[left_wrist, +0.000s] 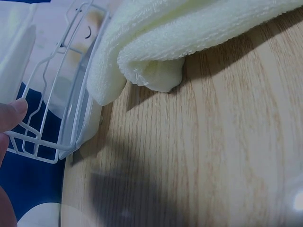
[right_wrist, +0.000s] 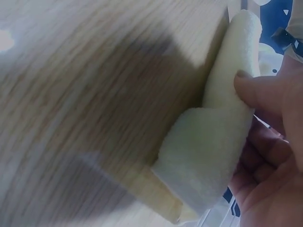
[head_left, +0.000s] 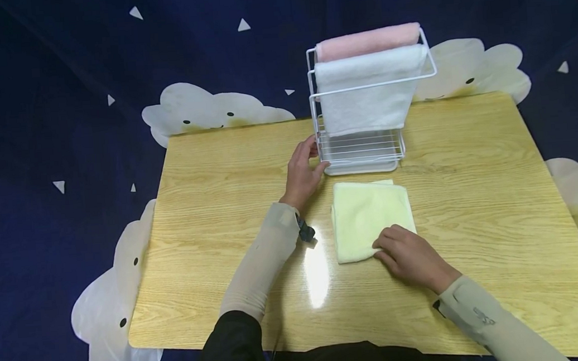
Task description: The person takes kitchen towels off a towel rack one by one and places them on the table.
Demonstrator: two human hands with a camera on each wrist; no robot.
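Note:
A folded pale yellow towel [head_left: 369,214] lies on the table in front of a white wire rack [head_left: 363,160]. My right hand [head_left: 412,256] pinches the towel's near right edge. In the right wrist view the thumb [right_wrist: 253,90] presses one side of the folded towel [right_wrist: 201,146], with fingers on the other side. At the rack's lower left corner, my left hand [head_left: 302,174] grips the wire frame. The left wrist view shows a fingertip [left_wrist: 18,108] on the rack's wires [left_wrist: 40,139]; the rest of that hand is mostly out of frame.
A white towel [head_left: 371,93] and a pink towel [head_left: 370,41] hang over the rack's upper bars. Beneath its wire shelf sits a white tray [head_left: 361,169]. The wooden table [head_left: 220,207] ends behind the rack at a dark blue cloth [head_left: 59,62] with cloud shapes.

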